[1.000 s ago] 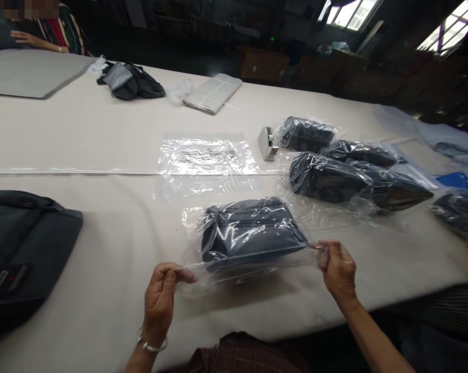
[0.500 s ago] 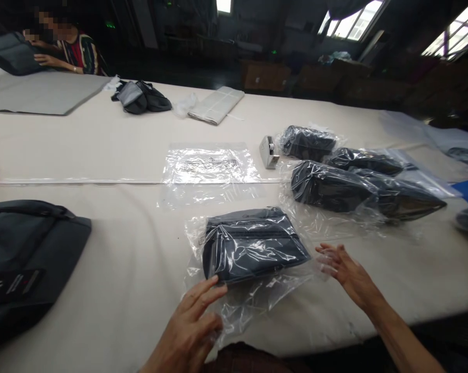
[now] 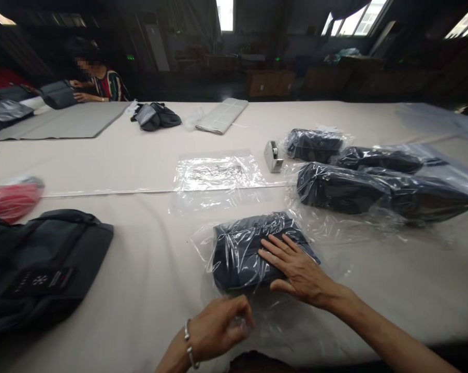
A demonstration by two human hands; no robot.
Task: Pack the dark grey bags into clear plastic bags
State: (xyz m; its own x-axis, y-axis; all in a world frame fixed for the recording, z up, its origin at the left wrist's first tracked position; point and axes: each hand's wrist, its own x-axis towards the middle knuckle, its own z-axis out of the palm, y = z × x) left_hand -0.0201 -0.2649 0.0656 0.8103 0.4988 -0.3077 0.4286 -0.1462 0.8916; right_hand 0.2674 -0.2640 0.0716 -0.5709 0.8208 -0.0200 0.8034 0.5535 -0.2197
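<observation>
- Dim room [image 3: 187, 57] spans the top.
- One pale table [image 3: 141, 248] fills the rest.
- One dark bag [image 3: 59, 254] lies lower left.
- Four plastic-wrapped dark bundles [image 3: 338, 189], right.
- One wrapped dark pouch [image 3: 234, 259], lower centre.
- Right hand [image 3: 296, 267] lies flat on it, fingers spread.
- Left hand [image 3: 218, 326], just below, curls around clear plastic [image 3: 239, 322].
- One tape dispenser [image 3: 273, 158], right of centre.

From the wearer's head, one camera faces forward and down across the desk [image 3: 141, 166], close above the left hand [image 3: 222, 326] and right hand [image 3: 302, 272], taking in far windows [image 3: 225, 14].
</observation>
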